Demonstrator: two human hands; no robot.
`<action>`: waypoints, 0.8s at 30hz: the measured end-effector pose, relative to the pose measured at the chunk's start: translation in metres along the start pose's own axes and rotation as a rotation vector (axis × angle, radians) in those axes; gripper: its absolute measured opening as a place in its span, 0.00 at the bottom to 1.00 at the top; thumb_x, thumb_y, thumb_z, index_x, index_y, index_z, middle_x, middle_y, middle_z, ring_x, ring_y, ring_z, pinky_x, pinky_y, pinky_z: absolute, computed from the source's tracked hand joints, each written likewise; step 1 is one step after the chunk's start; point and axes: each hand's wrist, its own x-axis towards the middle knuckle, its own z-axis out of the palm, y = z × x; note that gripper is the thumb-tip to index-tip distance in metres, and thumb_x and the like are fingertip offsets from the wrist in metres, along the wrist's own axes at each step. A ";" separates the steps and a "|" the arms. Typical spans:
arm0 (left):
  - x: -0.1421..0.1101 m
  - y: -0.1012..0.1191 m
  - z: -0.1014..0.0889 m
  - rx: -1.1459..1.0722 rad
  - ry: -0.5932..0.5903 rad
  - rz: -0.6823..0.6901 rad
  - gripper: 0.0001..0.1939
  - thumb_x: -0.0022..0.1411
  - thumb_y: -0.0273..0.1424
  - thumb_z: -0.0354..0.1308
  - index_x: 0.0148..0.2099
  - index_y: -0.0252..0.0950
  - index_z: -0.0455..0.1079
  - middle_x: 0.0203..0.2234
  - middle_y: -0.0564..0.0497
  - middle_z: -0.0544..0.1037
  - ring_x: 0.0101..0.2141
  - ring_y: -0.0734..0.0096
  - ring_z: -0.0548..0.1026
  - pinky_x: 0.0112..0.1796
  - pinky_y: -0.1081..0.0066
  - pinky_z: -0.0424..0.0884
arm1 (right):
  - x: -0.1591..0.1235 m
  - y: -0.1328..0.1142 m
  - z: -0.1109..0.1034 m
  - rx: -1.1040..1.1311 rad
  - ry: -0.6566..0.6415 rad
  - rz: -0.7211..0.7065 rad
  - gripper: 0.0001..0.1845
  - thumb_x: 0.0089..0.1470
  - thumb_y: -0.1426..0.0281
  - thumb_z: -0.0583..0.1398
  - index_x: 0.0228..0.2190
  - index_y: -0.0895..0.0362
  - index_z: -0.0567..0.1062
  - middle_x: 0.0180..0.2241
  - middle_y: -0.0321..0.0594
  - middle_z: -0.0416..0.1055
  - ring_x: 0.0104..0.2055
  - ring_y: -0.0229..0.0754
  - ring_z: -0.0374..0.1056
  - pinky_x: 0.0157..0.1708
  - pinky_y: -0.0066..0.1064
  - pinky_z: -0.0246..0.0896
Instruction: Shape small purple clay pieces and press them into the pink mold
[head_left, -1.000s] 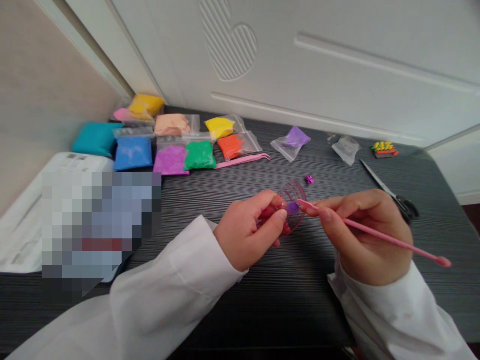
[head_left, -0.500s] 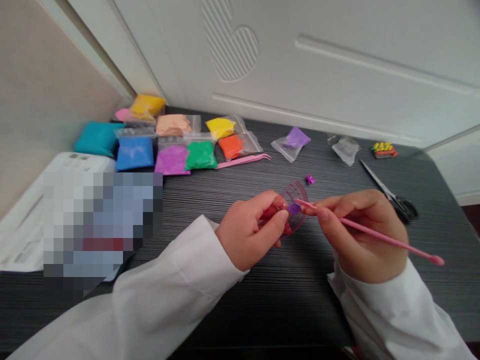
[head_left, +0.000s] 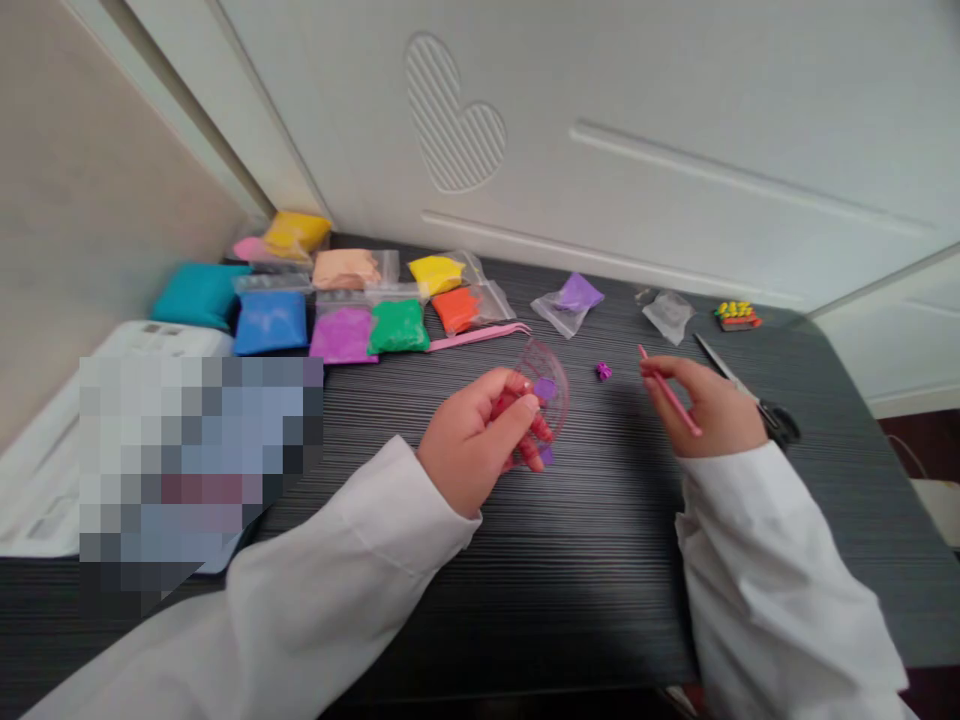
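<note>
My left hand (head_left: 480, 435) is closed on a clear pinkish protractor (head_left: 559, 385), whose curved edge sticks out past the fingers. Purple clay pieces (head_left: 545, 389) show at the protractor, one near the thumb and another lower down. My right hand (head_left: 705, 408) is apart from it, to the right, and grips a thin pink clay tool (head_left: 673, 400) pointing up and away. Between the hands, a small purple clay flower-like piece (head_left: 603, 371) rests on the dark tabletop. Black-handled scissors (head_left: 776, 415) lie just behind my right hand.
Several bags of coloured clay, among them a blue one (head_left: 270, 322) and a green one (head_left: 399, 326), line the back left. Pink tweezers (head_left: 480, 336), an opened purple bag (head_left: 577, 295), a clear bag (head_left: 669, 316) and a yellow-topped piece (head_left: 736, 315) lie farther right. A white door (head_left: 660, 90) stands behind.
My right hand has drawn back to the right with the clay tool, away from the protractor. The left hand has turned the protractor, and more purple clay shows.
</note>
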 end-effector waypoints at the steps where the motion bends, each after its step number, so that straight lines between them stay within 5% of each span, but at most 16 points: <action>1: 0.001 0.001 0.000 -0.030 0.012 -0.015 0.08 0.56 0.35 0.48 0.33 0.35 0.56 0.22 0.54 0.69 0.17 0.78 0.70 0.12 0.84 0.53 | -0.001 0.007 0.004 -0.042 -0.066 -0.032 0.13 0.47 0.72 0.54 0.37 0.54 0.70 0.35 0.39 0.71 0.37 0.44 0.66 0.35 0.36 0.60; 4: 0.003 0.002 0.000 -0.087 0.049 -0.036 0.07 0.55 0.34 0.48 0.33 0.36 0.55 0.23 0.55 0.68 0.17 0.78 0.70 0.11 0.83 0.52 | -0.004 0.021 0.014 -0.129 -0.200 -0.091 0.19 0.46 0.77 0.51 0.41 0.53 0.68 0.37 0.39 0.71 0.39 0.43 0.66 0.37 0.38 0.59; 8: 0.001 0.001 0.000 -0.019 0.065 0.033 0.05 0.56 0.32 0.47 0.35 0.36 0.57 0.24 0.55 0.68 0.19 0.78 0.70 0.13 0.83 0.54 | -0.003 0.020 0.013 -0.156 -0.113 -0.020 0.17 0.47 0.75 0.51 0.40 0.53 0.70 0.39 0.40 0.70 0.41 0.44 0.65 0.38 0.39 0.58; 14: -0.008 -0.004 0.004 0.267 0.099 0.191 0.10 0.57 0.34 0.45 0.41 0.37 0.60 0.29 0.52 0.72 0.23 0.77 0.72 0.19 0.79 0.62 | -0.003 -0.035 -0.007 0.211 0.179 -0.124 0.10 0.45 0.71 0.57 0.34 0.53 0.71 0.33 0.40 0.71 0.37 0.41 0.66 0.40 0.38 0.58; 18: -0.014 -0.004 0.006 0.502 0.062 0.243 0.13 0.57 0.33 0.46 0.45 0.38 0.61 0.29 0.52 0.74 0.28 0.74 0.73 0.28 0.76 0.67 | -0.012 -0.068 -0.009 0.396 0.126 -0.221 0.11 0.44 0.74 0.58 0.33 0.53 0.71 0.32 0.38 0.71 0.36 0.40 0.66 0.39 0.36 0.60; 24: -0.016 -0.004 0.007 0.713 0.013 0.307 0.13 0.58 0.32 0.45 0.45 0.39 0.61 0.32 0.51 0.74 0.32 0.72 0.73 0.33 0.74 0.67 | -0.018 -0.075 -0.001 0.353 0.139 -0.177 0.13 0.44 0.76 0.58 0.36 0.54 0.71 0.35 0.39 0.71 0.37 0.38 0.66 0.38 0.32 0.62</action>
